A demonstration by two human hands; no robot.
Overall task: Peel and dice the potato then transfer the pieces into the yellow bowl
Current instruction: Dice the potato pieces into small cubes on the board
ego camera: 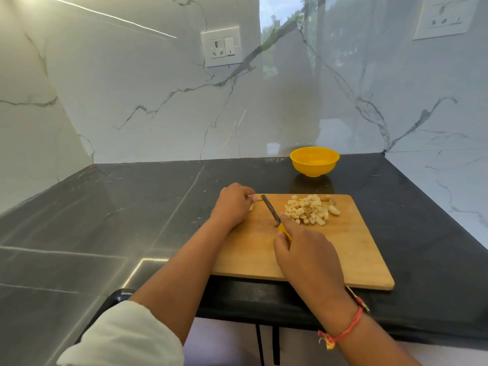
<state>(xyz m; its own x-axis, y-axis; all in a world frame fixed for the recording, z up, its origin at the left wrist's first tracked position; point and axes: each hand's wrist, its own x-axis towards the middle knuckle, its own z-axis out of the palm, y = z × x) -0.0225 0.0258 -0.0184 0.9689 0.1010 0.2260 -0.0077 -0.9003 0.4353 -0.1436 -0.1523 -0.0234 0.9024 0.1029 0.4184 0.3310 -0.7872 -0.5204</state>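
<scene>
White sleeve (124,336) covers the left upper arm at the bottom edge. A red thread bracelet (343,331) circles the right wrist. Both bare forearms reach forward onto a wooden cutting board (356,254), which lies on a dark, glossy stone countertop (132,207) and slightly overhangs its near edge.

The right hand (306,257) grips the yellow handle of a knife (270,209), forefinger stretched along the top. The blade angles away towards the left hand, with its tip close to those fingers. The left hand (232,204) rests at the board's far left corner, fingers curled down. A small pale piece (251,206), perhaps potato, shows at its fingertips, but it is unclear whether they pinch it. The two hands are near each other, not touching.

Just right of the blade, beyond the right hand, sits a heap of diced potato (310,210) on the board. Farther beyond it, off the board, a yellow bowl (314,161) stands against the back wall.

White marble walls (132,101) with grey veins close in the counter on three sides, reflecting trees and sky. A white wall socket (221,46) is mounted high above the left hand, and a second socket (446,17) high to the right.
</scene>
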